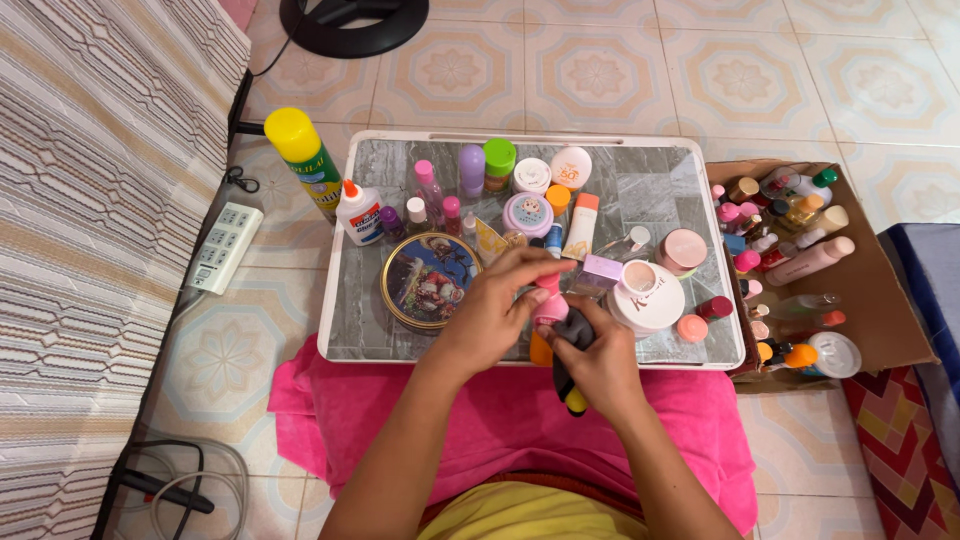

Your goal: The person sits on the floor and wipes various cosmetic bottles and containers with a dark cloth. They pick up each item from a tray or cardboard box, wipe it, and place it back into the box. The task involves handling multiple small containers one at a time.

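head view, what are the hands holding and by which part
Left hand grips a small pink bottle at its top; right hand holds a dark cloth against it.

The left hand (pixel 495 300) covers most of the small pink bottle (pixel 549 300), so its shape is not clear. The right hand (pixel 603 365) hides much of a dark cloth (pixel 572 335), and an orange thing (pixel 541 350) under the hands shows only an edge. In the cardboard box (pixel 880 300) at the right, the many small bottles overlap and are too small to tell apart. The black round base (pixel 355 25) at the far side is cut off by the picture's edge.
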